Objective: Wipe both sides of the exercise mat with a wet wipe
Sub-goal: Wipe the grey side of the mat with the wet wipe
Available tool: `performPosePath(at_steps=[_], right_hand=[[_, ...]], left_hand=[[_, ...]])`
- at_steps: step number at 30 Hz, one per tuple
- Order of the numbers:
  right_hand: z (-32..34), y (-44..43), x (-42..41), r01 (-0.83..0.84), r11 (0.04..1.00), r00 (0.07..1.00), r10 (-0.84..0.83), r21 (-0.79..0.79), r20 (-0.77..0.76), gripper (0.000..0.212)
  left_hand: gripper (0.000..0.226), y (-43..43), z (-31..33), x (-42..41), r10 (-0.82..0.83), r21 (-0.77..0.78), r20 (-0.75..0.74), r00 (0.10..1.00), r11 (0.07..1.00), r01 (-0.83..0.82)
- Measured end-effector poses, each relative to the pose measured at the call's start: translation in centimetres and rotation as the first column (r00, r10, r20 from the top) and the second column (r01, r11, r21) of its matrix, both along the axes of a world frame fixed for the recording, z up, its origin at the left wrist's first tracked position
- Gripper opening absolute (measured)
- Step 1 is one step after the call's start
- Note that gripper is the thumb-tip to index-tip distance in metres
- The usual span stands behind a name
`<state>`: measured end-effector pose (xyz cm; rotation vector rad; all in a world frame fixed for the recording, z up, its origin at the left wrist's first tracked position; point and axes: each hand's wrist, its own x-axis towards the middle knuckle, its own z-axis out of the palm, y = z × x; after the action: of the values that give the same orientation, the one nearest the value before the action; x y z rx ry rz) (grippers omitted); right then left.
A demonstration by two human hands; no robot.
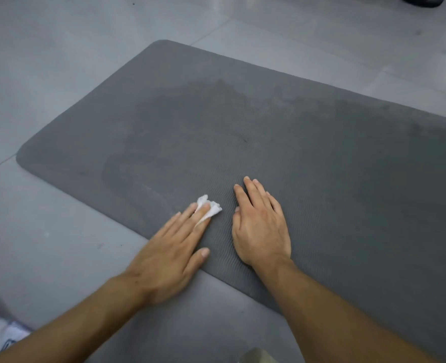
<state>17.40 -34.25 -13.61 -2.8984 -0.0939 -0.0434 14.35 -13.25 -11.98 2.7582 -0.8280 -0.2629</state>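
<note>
**Matt Foam, Soft Tissue, Dull Tile**

The mat (308,142) looked like matt dark-grey foam, finely ribbed by its near edge, with darker, damp-looking patches toward its middle. On the mat, the wipe (212,208) was thin, white, crumpled tissue-like cloth. Around the mat, the floor (46,74) was smooth pale-grey tile with a faint, dull sheen and thin joints.

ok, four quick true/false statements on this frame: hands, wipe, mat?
1. The left hand presses the wet wipe onto the exercise mat with straight fingers. True.
2. The right hand grips a second wipe. False: it rests flat on the mat and holds nothing.
3. The mat is rolled up. False: it lies unrolled on the tiled floor.
4. Darker patches that look damp show on the mat. True.
</note>
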Motion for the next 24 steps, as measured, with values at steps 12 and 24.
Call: performPosePath(at_steps=[12,24], right_hand=[[0.1,0.0,-0.1,-0.003,1.000,1.000,0.003,-0.001,0.012,0.064],[0.2,0.1,0.1,0.011,1.000,1.000,-0.011,-0.008,0.012,0.062]], left_hand=[[0.069,14.2,-0.9,9.3,0.494,0.055,-0.022,0.869,0.869,-0.492],[0.068,1.3,-0.3,3.5,0.110,-0.080,-0.006,0.994,0.991,-0.110]])
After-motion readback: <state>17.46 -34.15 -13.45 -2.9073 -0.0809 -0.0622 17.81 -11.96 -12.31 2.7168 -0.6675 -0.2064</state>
